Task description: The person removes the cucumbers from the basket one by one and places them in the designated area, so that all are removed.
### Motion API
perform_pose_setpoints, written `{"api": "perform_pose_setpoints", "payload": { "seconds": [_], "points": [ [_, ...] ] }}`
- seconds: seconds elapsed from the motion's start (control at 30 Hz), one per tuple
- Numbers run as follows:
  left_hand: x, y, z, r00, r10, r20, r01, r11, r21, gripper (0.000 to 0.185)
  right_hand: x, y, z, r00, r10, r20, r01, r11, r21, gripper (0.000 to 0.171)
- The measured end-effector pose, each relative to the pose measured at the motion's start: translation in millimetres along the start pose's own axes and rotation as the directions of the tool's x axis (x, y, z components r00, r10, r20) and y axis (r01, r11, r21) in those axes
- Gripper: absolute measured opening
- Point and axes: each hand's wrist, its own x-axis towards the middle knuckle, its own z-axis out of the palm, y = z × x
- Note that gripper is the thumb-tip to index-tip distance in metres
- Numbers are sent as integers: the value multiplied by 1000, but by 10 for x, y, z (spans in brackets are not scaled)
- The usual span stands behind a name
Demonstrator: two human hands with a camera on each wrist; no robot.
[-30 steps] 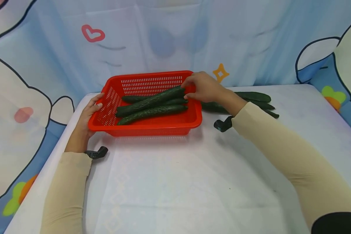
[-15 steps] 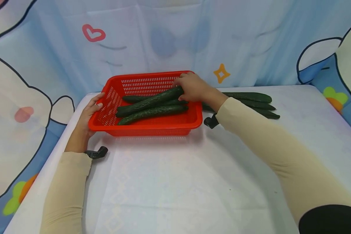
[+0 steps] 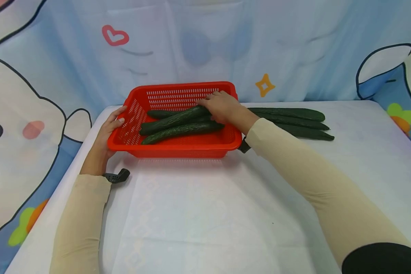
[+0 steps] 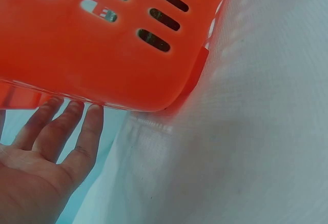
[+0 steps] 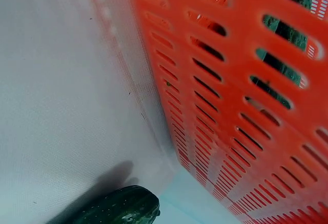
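1. Head view: a person in cream sleeves reaches with the right hand point(image 3: 222, 107) into a red perforated plastic basket point(image 3: 178, 146) on a white cloth-covered table point(image 3: 205, 213), fingers curled down over the end of the topmost long dark green cucumber point(image 3: 172, 119).
2. That cucumber lies slantwise across the other dark cucumbers in the basket point(image 3: 181, 130).
3. At the basket's left rim, the left hand point(image 3: 109, 127) rests with fingers nearly straight; the left wrist view shows its fingertips point(image 4: 95, 114) touching the rim's underside.
4. Three more dark cucumbers point(image 3: 294, 121) lie on the table just right of the basket.
5. Behind hangs a pale blue cartoon backdrop point(image 3: 198, 45).
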Motion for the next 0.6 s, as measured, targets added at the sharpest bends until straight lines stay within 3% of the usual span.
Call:
{"api": "perform_pose_setpoints", "payload": {
  "seconds": [0.4,0.6],
  "points": [
    [-10,-4,-9,1000,13,11,-13,1000,-2,52,6,-9,13,1000,14,-14,-13,1000,26,53],
    [-15,5,8,1000,1,3,-1,1000,-2,51,-5,-13,17,1000,21,-16,-19,996,90,49]
  ]
}}
